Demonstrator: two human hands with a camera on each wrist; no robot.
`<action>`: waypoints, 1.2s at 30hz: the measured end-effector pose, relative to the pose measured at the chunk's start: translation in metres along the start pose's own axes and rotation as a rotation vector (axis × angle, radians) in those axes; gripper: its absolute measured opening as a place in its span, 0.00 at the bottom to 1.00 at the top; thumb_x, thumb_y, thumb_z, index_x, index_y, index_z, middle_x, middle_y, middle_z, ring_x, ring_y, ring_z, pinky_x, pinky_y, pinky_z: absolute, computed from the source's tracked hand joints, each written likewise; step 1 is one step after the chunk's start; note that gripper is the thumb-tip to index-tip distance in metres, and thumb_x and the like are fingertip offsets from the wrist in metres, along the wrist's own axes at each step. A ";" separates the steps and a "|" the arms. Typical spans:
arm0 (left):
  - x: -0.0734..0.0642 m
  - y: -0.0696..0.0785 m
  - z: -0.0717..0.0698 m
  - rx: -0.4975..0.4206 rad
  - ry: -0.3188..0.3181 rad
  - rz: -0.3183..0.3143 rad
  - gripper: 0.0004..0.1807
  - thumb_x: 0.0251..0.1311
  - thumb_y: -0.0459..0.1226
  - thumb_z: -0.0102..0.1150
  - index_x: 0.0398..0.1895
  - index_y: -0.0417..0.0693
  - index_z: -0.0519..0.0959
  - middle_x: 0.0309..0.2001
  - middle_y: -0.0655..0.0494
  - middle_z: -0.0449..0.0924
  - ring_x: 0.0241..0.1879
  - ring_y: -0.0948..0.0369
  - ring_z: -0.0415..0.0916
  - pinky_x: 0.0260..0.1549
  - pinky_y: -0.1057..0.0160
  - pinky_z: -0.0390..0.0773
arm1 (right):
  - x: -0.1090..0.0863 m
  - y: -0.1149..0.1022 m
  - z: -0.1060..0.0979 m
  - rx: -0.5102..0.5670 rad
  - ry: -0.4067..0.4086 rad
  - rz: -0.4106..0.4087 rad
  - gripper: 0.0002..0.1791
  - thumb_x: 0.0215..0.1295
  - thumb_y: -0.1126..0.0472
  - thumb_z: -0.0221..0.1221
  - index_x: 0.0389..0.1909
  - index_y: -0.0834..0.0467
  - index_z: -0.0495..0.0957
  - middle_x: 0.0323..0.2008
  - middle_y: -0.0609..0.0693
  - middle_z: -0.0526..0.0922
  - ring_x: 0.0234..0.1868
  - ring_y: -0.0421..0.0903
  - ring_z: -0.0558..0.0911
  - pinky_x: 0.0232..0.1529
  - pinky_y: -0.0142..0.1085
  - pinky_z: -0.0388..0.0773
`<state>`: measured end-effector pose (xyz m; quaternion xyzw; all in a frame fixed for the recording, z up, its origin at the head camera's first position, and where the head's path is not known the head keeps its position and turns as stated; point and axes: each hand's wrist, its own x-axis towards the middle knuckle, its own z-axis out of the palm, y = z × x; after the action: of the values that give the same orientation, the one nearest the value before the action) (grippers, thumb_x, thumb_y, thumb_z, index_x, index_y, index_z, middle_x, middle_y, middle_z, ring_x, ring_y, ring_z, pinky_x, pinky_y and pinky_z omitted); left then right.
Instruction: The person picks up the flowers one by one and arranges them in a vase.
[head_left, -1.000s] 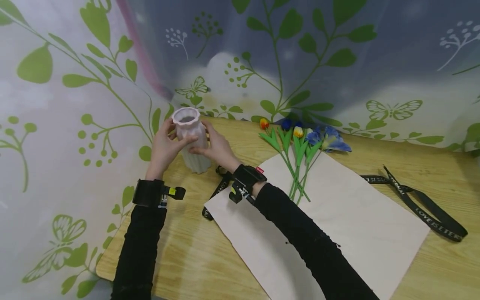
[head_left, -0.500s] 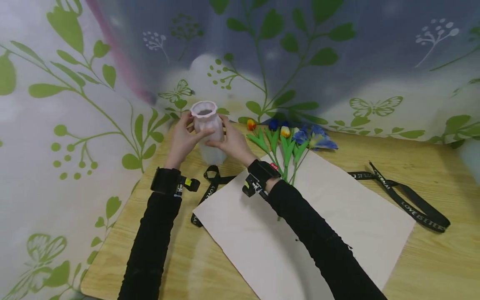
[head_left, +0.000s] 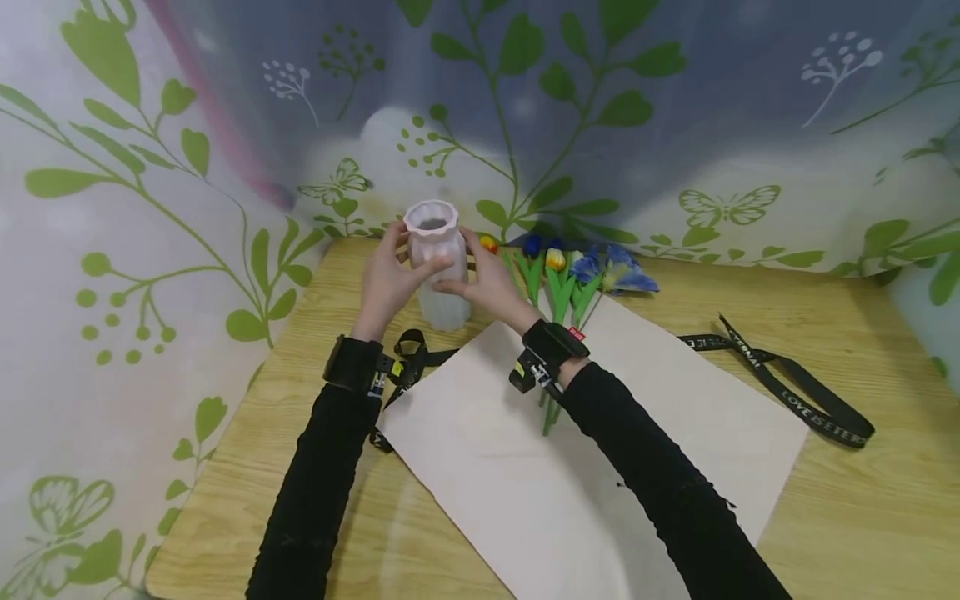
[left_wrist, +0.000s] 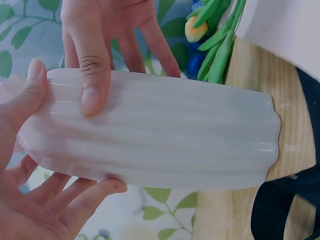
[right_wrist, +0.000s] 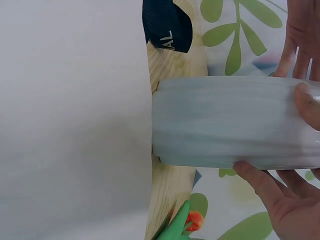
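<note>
A pale, fluted vase [head_left: 444, 302] with a scalloped rim stands upright near the back of the table, its mouth facing up. My left hand [head_left: 385, 283] grips its left side, thumb across the front and fingers behind. From the other side, my right hand [head_left: 497, 290] holds it in the same manner. In the left wrist view the vase [left_wrist: 175, 132] lies between both hands, with the left hand [left_wrist: 47, 200] near its neck. The right wrist view shows the right hand's [right_wrist: 290, 205] fingers along the vase's side. Whether the base touches the table is unclear.
A large pale sheet [head_left: 510, 475] covers the table's middle. Artificial tulips and blue flowers [head_left: 618, 271] lie on its far edge, partly behind my right arm. Black printed ribbon [head_left: 817, 400] lies at the right, with more ribbon [head_left: 411, 354] before the vase. Patterned curtain [head_left: 247, 208] encloses the back.
Both hands have carried the vase rightward across the table's back, closer to the flowers and past the ribbon loop. The head view has also swung to the right.
</note>
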<state>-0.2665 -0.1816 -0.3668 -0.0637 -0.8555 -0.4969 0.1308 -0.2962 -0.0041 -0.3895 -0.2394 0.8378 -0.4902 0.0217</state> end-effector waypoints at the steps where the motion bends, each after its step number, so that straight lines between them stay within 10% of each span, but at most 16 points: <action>1: -0.001 0.001 0.002 0.007 0.005 0.001 0.44 0.57 0.48 0.75 0.73 0.46 0.65 0.69 0.42 0.69 0.67 0.46 0.70 0.62 0.48 0.77 | -0.001 0.000 -0.001 -0.011 -0.001 0.000 0.54 0.62 0.50 0.72 0.81 0.51 0.49 0.73 0.56 0.67 0.68 0.56 0.73 0.61 0.48 0.79; 36: -0.062 0.021 0.030 0.167 0.119 0.091 0.42 0.52 0.55 0.76 0.66 0.46 0.70 0.62 0.47 0.77 0.60 0.49 0.76 0.52 0.46 0.79 | -0.065 0.006 -0.016 -0.054 -0.026 -0.035 0.58 0.60 0.48 0.73 0.82 0.54 0.46 0.76 0.60 0.61 0.66 0.60 0.75 0.54 0.49 0.83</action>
<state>-0.2071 -0.1440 -0.3808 -0.0617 -0.8810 -0.4203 0.2084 -0.2448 0.0389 -0.3989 -0.2610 0.8461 -0.4644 0.0175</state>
